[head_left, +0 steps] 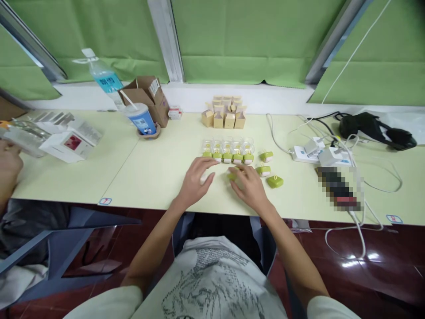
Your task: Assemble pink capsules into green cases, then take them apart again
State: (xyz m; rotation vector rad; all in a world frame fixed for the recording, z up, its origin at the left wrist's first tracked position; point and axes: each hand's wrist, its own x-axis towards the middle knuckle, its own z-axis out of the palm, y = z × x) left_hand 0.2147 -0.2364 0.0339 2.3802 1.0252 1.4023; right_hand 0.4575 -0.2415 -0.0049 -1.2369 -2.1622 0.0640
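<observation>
Left hand (195, 180) was just loosely open with nothing in it, fingertips near a row of five little green cases (227, 158) on the tabletop (159, 173). Right hand (251, 185) had its fingers over another green case (231, 175), no telling if it was gripped, with three loose green cases (275, 181) off to the right.

The left forearm (152, 253) and right forearm (295, 254) reached forward, angling inward. The left hand (194, 182) turned inward, thumb (208, 180) parted from its lightly bent fingers (206, 162). The right hand (251, 187) faced it, a gap between them, its fingers curled downward.
</observation>
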